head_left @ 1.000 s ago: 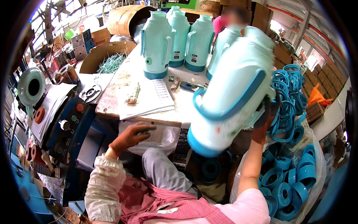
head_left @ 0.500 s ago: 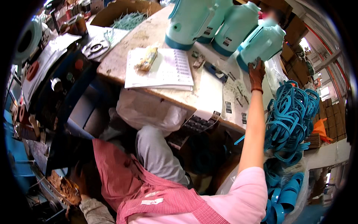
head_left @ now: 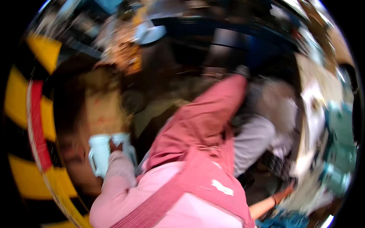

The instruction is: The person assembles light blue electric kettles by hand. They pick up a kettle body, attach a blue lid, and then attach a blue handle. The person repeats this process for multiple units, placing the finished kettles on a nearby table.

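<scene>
Down at the left, my left hand (head_left: 115,146) in a brown glove sits at the upper ends of two light teal jug bodies (head_left: 99,154), closed where they adjoin. Their handles stick out on the outer sides. My right hand (head_left: 284,194), also gloved, stretches out at the lower right by the worktable's edge. Motion smears its fingers, and whether it holds anything does not show. More teal jug bodies (head_left: 341,138) stand beyond it on the worktable (head_left: 308,146).
Black and yellow striped marking (head_left: 36,125) with a red strip (head_left: 38,125) curves along the left. A brown cardboard surface (head_left: 99,102) lies beyond the held jugs. Orange-brown scraps (head_left: 127,53) are farther off. Blue straps (head_left: 287,220) lie bottom right.
My view has swung left, putting the table at the right edge. My left hand is now on two jugs. My right hand has left the jug it touched on the table.
</scene>
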`<state>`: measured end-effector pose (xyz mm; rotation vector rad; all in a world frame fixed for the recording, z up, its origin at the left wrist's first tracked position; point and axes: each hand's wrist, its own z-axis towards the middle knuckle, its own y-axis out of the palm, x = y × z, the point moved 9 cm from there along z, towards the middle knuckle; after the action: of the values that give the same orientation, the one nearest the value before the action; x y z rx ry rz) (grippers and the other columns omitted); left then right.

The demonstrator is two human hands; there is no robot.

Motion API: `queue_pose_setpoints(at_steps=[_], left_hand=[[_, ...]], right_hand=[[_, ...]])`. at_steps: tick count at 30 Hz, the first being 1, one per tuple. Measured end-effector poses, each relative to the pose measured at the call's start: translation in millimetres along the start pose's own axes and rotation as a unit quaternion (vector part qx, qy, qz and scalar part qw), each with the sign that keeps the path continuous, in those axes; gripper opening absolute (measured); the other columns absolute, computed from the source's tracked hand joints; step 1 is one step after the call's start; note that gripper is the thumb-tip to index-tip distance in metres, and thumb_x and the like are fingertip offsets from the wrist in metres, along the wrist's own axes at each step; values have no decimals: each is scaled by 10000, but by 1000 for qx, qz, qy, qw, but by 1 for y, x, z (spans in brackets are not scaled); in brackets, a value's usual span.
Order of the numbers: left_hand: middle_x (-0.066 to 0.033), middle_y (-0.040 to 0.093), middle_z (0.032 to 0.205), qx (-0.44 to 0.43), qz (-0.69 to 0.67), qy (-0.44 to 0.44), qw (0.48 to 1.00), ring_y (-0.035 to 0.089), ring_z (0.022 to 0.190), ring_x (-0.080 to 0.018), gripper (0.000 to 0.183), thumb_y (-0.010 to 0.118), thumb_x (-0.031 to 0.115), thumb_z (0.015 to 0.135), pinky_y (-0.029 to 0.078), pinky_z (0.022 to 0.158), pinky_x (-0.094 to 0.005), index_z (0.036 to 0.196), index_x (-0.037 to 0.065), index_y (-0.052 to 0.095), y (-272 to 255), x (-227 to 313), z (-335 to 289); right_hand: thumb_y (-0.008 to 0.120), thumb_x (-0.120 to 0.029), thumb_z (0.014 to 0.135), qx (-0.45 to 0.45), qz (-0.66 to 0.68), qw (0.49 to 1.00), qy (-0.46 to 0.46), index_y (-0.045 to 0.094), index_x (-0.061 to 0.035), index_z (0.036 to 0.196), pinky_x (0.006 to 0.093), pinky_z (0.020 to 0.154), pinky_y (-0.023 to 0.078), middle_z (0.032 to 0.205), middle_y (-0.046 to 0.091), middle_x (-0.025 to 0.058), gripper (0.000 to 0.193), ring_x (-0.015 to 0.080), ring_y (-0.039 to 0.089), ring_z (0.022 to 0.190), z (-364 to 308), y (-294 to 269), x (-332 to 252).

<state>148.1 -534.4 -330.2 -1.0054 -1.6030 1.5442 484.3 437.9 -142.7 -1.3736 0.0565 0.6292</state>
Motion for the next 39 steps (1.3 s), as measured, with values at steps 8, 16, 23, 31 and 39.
queue_pose_setpoints(at_steps=[8,16,23,31,39], left_hand=[[-180,403,1380,-114,184,-110,970,465,1174,-356,858,616,597,736,392,949,-448,1422,174,320,30,-24,-24],[-191,466,1304,-173,97,-101,975,500,1136,-356,777,648,514,722,410,931,-444,1343,122,394,102,-99,-76],[-200,522,1238,-140,104,-133,976,531,1103,-356,707,677,441,710,426,915,-441,1275,76,458,71,-126,-46],[-211,586,1163,-41,-20,-103,994,566,1065,-356,626,709,358,697,444,896,-437,1196,24,532,-11,-98,53],[-184,591,1162,75,-305,543,779,545,1082,-395,322,586,90,717,385,964,-434,1024,-5,575,-324,380,31]], right_hand=[[633,-100,862,203,242,947,-51,621,70,1090,363,899,488,1104,642,178,286,254,623,983,24,0,-12],[607,-31,794,257,190,946,51,556,3,1180,395,957,417,1218,545,162,390,289,510,1108,-12,14,-16],[580,49,762,246,252,928,-119,639,-57,976,358,869,472,1123,557,93,246,228,514,1051,-40,-1,-71],[598,30,821,80,481,850,-198,596,2,1030,347,935,445,1233,535,165,211,238,527,1123,-65,-23,-232],[693,-74,760,-19,380,853,-356,696,-4,880,314,932,413,1261,543,168,139,247,541,1128,194,4,-364]])
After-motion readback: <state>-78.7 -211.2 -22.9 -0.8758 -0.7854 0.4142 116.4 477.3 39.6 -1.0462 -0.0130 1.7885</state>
